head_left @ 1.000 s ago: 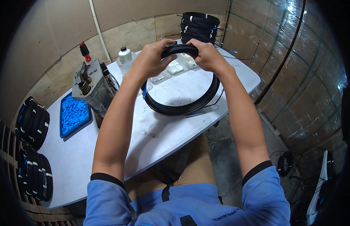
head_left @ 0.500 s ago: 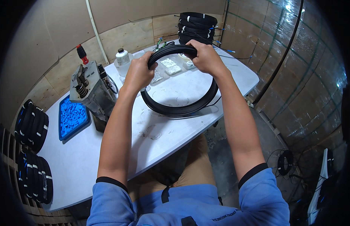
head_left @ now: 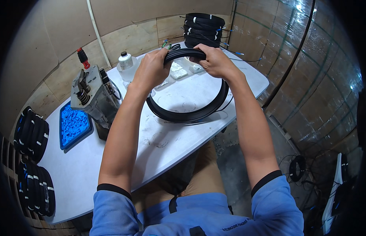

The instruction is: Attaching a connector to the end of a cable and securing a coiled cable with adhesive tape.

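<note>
A coil of black cable [head_left: 187, 115] is held up on edge in front of me, tilted over the white table. My left hand [head_left: 152, 67] is closed round the upper left of the ring. Round its upper right, my right hand [head_left: 215, 61] grips with the thumb along the top. The coil's lower rim hangs close to the tabletop; whether it touches I cannot tell. A loose cable end trails off at its lower right. Behind the ring lie small clear packs [head_left: 177, 71] with silvery contents, partly hidden by my hands and the coil.
On the white table [head_left: 159, 157] stand a metal bench machine [head_left: 97, 100], a blue tray [head_left: 89, 131] of small blue pieces and a white bottle [head_left: 125, 60]. Stacked black coils [head_left: 204, 29] stand at the back; more coils [head_left: 35, 185] sit at the left edge. Plastic-wrapped boxes [head_left: 309, 78] line the right.
My left hand has slid along the ring toward the top, nearer my right hand. The coil stays in both hands, nearly in place.
</note>
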The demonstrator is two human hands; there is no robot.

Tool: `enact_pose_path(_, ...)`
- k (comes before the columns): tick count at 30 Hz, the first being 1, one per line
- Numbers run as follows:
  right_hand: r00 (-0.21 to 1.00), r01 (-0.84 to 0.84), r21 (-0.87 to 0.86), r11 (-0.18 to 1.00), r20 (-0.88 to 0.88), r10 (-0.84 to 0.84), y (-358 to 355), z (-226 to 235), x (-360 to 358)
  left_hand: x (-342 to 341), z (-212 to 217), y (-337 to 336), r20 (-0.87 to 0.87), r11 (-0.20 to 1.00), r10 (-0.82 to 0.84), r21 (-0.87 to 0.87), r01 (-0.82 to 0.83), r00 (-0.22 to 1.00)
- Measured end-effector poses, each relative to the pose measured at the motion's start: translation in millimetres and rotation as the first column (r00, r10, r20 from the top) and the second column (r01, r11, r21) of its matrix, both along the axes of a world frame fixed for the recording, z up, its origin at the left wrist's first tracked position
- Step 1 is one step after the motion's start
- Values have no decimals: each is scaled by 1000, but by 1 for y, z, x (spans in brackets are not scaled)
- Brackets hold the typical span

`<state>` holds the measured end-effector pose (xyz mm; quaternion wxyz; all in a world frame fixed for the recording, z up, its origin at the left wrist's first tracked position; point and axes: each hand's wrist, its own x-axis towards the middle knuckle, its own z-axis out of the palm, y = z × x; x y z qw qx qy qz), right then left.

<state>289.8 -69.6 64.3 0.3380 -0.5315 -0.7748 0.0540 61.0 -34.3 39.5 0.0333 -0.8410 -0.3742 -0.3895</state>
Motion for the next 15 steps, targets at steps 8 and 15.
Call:
enact_pose_path(8, 997, -37, -24, 999, -62, 35, -4, 4, -2, 8, 6, 4, 17, 998, -15, -69, 16, 1000)
enact_pose_path(15, 994, -104, 49, 993, 18, 103, -6, -3, 2, -1, 2, 9, -12, 1000, 21, -10, -21, 1000)
